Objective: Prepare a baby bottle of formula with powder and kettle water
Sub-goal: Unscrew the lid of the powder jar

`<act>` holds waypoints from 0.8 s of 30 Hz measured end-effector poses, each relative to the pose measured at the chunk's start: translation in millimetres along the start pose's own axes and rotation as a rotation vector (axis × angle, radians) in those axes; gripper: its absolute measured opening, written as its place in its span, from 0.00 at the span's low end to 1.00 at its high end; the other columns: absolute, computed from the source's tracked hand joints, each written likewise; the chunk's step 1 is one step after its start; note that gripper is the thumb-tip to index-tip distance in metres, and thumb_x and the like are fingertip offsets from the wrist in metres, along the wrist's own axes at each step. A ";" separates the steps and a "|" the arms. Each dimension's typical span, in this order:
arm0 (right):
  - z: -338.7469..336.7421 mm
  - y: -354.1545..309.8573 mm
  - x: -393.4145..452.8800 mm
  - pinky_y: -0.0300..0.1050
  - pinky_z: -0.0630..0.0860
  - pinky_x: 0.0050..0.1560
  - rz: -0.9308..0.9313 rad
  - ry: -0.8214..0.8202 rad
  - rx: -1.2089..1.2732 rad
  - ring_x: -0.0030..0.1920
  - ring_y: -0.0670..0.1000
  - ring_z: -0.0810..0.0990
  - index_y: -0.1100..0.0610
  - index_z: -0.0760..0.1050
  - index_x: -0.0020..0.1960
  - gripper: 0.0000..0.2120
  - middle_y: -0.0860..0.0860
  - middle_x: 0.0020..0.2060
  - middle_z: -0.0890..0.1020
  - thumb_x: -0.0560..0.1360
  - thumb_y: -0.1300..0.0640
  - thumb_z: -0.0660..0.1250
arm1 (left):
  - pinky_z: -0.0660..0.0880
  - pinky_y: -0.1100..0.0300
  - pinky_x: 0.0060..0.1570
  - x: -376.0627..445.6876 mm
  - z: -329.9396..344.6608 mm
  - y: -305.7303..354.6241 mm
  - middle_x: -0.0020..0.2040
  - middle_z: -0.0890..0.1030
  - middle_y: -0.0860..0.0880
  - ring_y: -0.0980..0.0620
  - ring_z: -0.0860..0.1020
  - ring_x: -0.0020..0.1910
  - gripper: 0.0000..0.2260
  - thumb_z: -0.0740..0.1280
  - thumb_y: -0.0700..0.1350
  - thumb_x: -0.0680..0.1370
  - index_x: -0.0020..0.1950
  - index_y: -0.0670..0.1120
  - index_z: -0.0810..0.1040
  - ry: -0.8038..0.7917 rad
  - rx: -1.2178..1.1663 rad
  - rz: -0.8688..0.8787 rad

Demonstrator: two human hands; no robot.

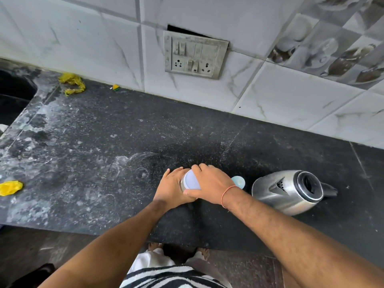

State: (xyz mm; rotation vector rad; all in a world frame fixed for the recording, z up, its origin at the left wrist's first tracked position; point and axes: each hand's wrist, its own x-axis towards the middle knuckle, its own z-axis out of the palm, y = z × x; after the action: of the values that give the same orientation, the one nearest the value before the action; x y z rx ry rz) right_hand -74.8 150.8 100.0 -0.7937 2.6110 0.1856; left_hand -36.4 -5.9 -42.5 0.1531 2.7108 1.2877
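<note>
Centre frame: left hand (pixel 170 187) grips clear jar (pixel 182 183); right hand (pixel 209 185) fingers curl round its white lid (pixel 192 179). Steel kettle (pixel 288 191) untouched; powder and water steps apparently remain.

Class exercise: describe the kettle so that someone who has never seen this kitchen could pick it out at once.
Start at the switch plate on the tiled wall, then drop to the dark counter and look right of the two hands. The kettle stands there: the only shiny steel thing, with a black-rimmed open top.

Bare forearms, a thin orange thread bracelet (pixel 226 195) on the right wrist, perhaps a zebra-striped garment (pixel 172 276) below.
</note>
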 end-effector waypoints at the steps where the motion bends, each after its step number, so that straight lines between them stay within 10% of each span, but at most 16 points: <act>1: -0.4 0.8 -0.3 0.50 0.73 0.57 -0.018 -0.002 -0.008 0.61 0.60 0.80 0.58 0.70 0.72 0.35 0.56 0.64 0.79 0.79 0.31 0.68 | 0.50 0.42 0.88 0.7 -0.5 -1.1 0.77 0.78 0.58 0.52 0.66 0.84 0.42 0.82 0.63 0.68 0.80 0.55 0.73 -0.005 -0.004 0.004; 15: -12.4 5.1 -0.6 0.58 0.83 0.53 -0.065 -0.080 -0.080 0.61 0.60 0.76 0.48 0.59 0.82 0.50 0.50 0.69 0.71 0.69 0.35 0.81 | 0.38 0.54 0.85 4.8 -3.8 -4.7 0.79 0.73 0.61 0.57 0.66 0.83 0.49 0.82 0.65 0.65 0.82 0.56 0.67 -0.073 0.028 0.051; 20: -12.9 5.7 0.1 0.52 0.77 0.45 -0.046 -0.042 -0.017 0.56 0.57 0.80 0.50 0.71 0.72 0.34 0.50 0.61 0.73 0.72 0.41 0.79 | 0.34 0.58 0.84 3.3 -3.4 -2.3 0.79 0.74 0.58 0.56 0.65 0.84 0.48 0.82 0.63 0.65 0.82 0.55 0.67 -0.071 0.020 0.024; 24: -8.8 13.3 -2.9 0.56 0.84 0.49 -0.146 -0.056 0.009 0.59 0.54 0.73 0.39 0.66 0.78 0.41 0.44 0.69 0.69 0.70 0.47 0.81 | 0.37 0.54 0.86 2.9 -5.9 2.9 0.80 0.73 0.59 0.58 0.66 0.83 0.47 0.81 0.63 0.65 0.82 0.56 0.68 -0.077 0.035 0.027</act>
State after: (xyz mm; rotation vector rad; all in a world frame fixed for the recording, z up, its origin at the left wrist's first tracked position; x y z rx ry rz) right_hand -83.0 161.2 109.3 -0.9575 2.4879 0.1519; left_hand -40.1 -8.1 -36.8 0.2394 2.6762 1.2152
